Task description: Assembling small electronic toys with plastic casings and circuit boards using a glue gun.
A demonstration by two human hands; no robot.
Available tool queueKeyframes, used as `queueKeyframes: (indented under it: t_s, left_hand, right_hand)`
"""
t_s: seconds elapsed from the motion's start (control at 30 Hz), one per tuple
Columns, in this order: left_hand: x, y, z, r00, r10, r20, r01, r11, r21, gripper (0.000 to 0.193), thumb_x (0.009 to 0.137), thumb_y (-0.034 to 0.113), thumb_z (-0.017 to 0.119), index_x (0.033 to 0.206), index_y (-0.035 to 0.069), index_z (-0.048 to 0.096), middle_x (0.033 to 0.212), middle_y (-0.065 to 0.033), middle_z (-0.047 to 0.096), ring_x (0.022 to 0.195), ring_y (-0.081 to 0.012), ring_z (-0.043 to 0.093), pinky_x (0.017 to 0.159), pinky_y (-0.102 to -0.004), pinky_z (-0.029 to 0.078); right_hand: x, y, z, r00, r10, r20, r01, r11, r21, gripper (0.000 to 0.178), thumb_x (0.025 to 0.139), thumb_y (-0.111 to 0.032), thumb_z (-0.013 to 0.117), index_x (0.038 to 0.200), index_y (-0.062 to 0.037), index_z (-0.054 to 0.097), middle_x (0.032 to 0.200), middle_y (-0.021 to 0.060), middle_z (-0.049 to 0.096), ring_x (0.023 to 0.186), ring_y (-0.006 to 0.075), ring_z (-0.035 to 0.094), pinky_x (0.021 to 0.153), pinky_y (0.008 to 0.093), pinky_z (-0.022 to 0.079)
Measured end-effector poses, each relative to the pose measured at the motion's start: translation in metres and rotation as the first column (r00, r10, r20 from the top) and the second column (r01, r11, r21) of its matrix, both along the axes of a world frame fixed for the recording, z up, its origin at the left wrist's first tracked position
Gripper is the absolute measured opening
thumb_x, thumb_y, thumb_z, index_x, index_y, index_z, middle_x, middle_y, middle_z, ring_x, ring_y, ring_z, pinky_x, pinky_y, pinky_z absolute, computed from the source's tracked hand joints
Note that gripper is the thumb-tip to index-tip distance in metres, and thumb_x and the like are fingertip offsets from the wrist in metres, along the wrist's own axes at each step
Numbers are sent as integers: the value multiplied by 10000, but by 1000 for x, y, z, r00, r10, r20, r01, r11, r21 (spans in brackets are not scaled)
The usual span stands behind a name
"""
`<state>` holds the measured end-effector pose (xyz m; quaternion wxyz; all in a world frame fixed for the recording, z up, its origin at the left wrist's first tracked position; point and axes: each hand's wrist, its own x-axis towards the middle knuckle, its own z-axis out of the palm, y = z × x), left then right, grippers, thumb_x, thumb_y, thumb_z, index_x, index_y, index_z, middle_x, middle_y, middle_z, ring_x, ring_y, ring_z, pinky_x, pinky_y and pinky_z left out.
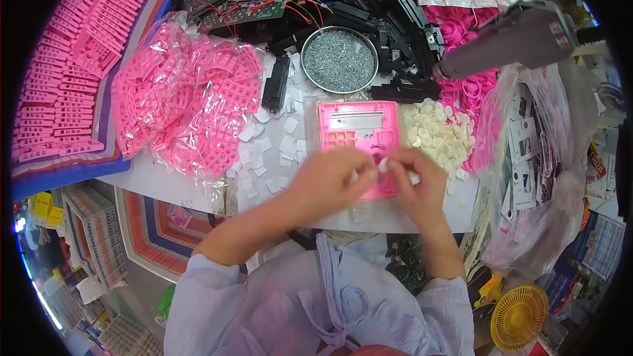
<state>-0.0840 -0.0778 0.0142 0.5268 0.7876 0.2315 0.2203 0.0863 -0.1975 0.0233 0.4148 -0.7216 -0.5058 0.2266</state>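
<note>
A pink plastic casing [326,122] with a clear strip window and small square openings lies in front of me. My right hand [422,188] is closed over its lower right part, pinching a small white round plastic piece [384,165] between thumb and forefinger. Just left of that piece, my left hand [333,181] is over the casing's lower left part. Its fingers are curled together, and anything within them is hidden. Beside the casing on the right is a heap of cream-white round plastic pieces [435,133].
Behind the casing stands a round metal dish [304,66] full of small screws. Black plastic parts [402,33] and wired green circuit boards [244,10] pile up at the back. Bagged pink parts [191,99] lie left, near white paper squares [264,158]. A grey electric screwdriver [508,43] hangs at right.
</note>
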Motion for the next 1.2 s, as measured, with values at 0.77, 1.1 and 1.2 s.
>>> queueKeyframes:
  t_s: [0.77,1.1,1.2]
  left_hand:
    - [85,126,-48,829,458,-320,-71,654,753,127,779,226,732,828,109,740,858,-65,688,927,-277,641,804,-453,441]
    - [74,118,-35,898,403,-174,-218,753,621,276,835,296,724,721,58,644,793,-100,664,817,-316,642,730,-469,459]
    - [52,73,-12,958,242,-151,-149,876,458,217,847,268,703,792,63,660,829,-120,662,828,-325,642,742,-481,473]
  right_hand:
    - [10,18,-14,894,-21,447,41,999,-34,191,730,-89,754,866,-34,632,1252,142,563,1135,403,447,971,487,399]
    - [0,21,-13,781,100,617,-82,995,-58,162,720,-89,750,839,-22,663,1197,133,606,1108,406,517,883,476,471]
    - [6,21,-16,805,121,581,-116,992,-45,147,724,-61,739,841,-17,662,1171,130,617,1063,385,539,862,451,483]
